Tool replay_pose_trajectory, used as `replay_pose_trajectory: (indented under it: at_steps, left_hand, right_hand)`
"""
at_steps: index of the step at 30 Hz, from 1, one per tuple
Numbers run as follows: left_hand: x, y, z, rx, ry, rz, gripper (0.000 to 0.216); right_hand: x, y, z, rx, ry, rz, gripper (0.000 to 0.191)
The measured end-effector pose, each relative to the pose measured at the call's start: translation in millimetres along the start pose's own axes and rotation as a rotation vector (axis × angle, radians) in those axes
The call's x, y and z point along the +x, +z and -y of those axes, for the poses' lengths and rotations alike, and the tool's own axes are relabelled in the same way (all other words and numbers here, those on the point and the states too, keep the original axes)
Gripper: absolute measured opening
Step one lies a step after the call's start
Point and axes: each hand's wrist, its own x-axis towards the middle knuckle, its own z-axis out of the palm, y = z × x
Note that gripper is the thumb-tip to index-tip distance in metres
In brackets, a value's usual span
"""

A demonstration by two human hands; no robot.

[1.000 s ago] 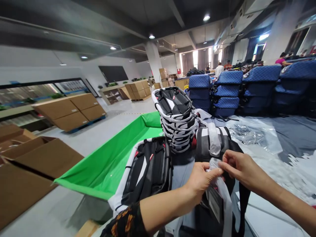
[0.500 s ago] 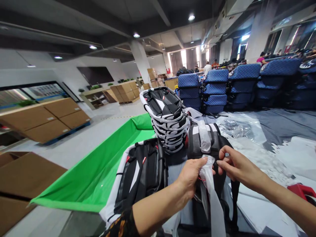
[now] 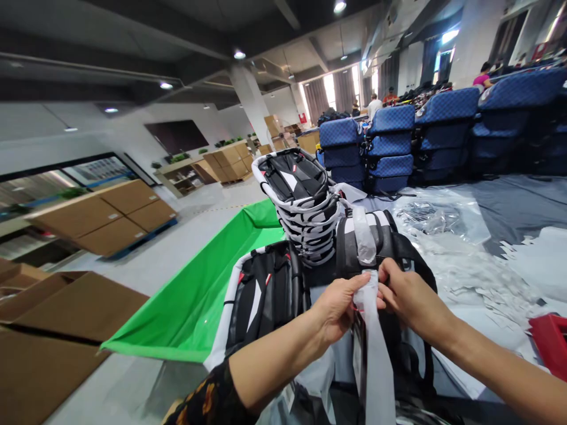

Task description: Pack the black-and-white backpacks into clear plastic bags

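My left hand is closed, thumb on top, on a long strip of translucent white wrap that hangs down toward me. Close beside it, the fingers of my right hand are pinched together at the strip's right edge; what is between them is too small to make out. Both hands are over a black and grey backpack whose upper part also carries white wrap. Left of my forearm lies another black backpack with white wrapped edging. A stack of similar backpacks rises behind it.
A green fabric bin is at the left, near open cardboard boxes. Clear plastic bags and white sheets cover the table's right side, with a red object there. Stacked blue cases stand behind; people are beyond.
My right hand has moved left and closed in beside my left hand at the wrap. The view has shifted slightly, and the backpacks stay in place.
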Motion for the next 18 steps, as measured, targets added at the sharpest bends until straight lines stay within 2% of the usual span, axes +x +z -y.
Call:
replay_pose_trajectory:
  at_steps: [1,2,5,7,9,11,14,16,18]
  left_hand:
    - [0.4,-1.1,1.7,-0.001,0.006,-0.008,0.036]
    - [1.1,-2.5,4.1,-0.002,0.014,-0.018,0.042]
    - [3.8,-6.6,12.9,0.004,0.035,-0.046,0.058]
    - [4.2,-8.3,17.2,0.016,0.056,-0.061,0.064]
    - [3.2,-9.0,19.0,0.030,0.084,-0.088,0.068]
    - [1.2,-9.6,19.4,0.055,0.097,-0.114,0.071]
    - [-4.6,-12.6,24.2,0.114,0.117,-0.103,0.077]
    - [-11.0,-16.2,35.7,0.178,0.230,-0.088,0.078]
    - [-19.1,-20.1,56.5,0.257,0.394,-0.110,0.072]
  right_hand:
    - [-4.2,-0.1,-3.6,0.079,-0.031,0.016,0.011]
    - [-8.6,0.1,-7.1,0.189,-0.043,0.060,0.023]
    - [-17.4,3.2,-11.8,0.582,0.067,0.270,0.061]
    - [-16.9,7.4,-9.5,0.810,0.137,0.359,0.064]
    - [-12.2,11.7,-5.3,0.939,0.125,0.401,0.055]
    - [-7.0,14.3,-2.7,0.924,0.107,0.449,0.051]
    - [-5.9,13.2,-7.2,0.706,0.089,0.516,0.058]
    - [-12.3,11.6,-18.0,0.519,0.024,0.457,0.055]
    - [-23.9,13.4,-36.5,0.333,-0.054,0.383,0.045]
